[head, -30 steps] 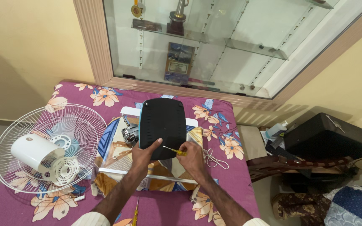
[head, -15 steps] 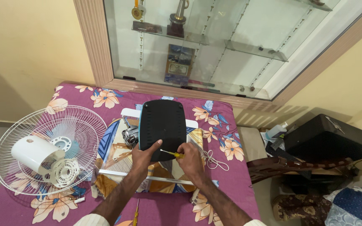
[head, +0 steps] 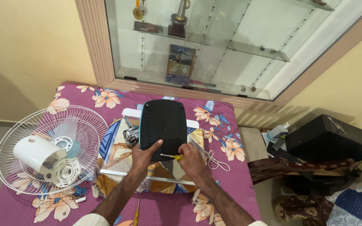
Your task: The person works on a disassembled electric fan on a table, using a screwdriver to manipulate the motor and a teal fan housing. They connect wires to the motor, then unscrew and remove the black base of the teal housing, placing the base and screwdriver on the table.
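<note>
Gripping a yellow screwdriver (head: 173, 157) in clenched right-hand fingers (head: 188, 155), left-hand fingers (head: 149, 150) spread on black base (head: 163, 122)

The left hand (head: 141, 157) rests on the near edge of a black fan base (head: 163, 123) that stands tilted, its flat underside facing up toward the camera. The right hand (head: 191, 161) holds a small yellow-handled screwdriver (head: 172, 157), its tip pointing left at the lower edge of the base, just beside the left thumb. Both sit over a patterned tray (head: 118, 159) on a counter (head: 239, 184) covered in a purple floral cloth. To the left lies a white fan head (head: 42, 152) with its wire guard. A second yellow screwdriver (head: 137, 212) lies near the front edge. A white cord (head: 214, 161) curls right of the right hand.
</note>
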